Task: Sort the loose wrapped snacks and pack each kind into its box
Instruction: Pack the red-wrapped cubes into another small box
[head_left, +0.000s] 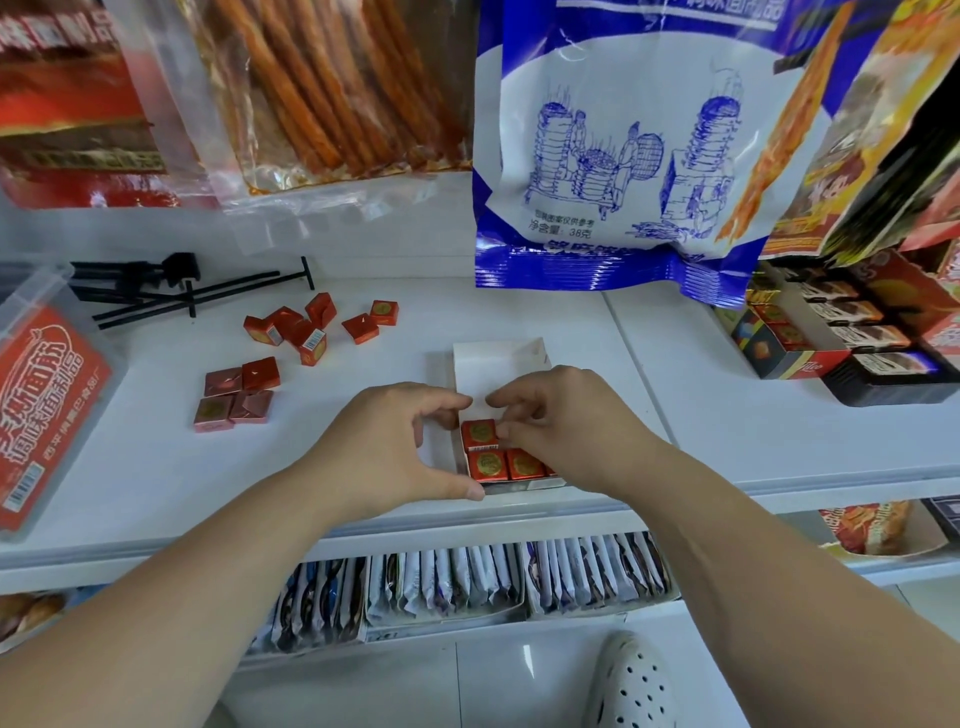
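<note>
Fingers (506, 430) of the right hand (566, 415) are pinching a red wrapped cube (479, 432) and seating it behind the packed row in the white box (498, 364) on the shelf (675, 395). The left hand (384, 447) is gripping the box's side; steadying it should be keeping rows flush, with loose cubes (310, 347) lying leftward. The blue bag (597, 156) is showing "净含量: 38克".

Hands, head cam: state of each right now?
Left hand: curled on the white box, gripping its left wall.
Right hand: pinches a red wrapped snack inside that box.
</note>
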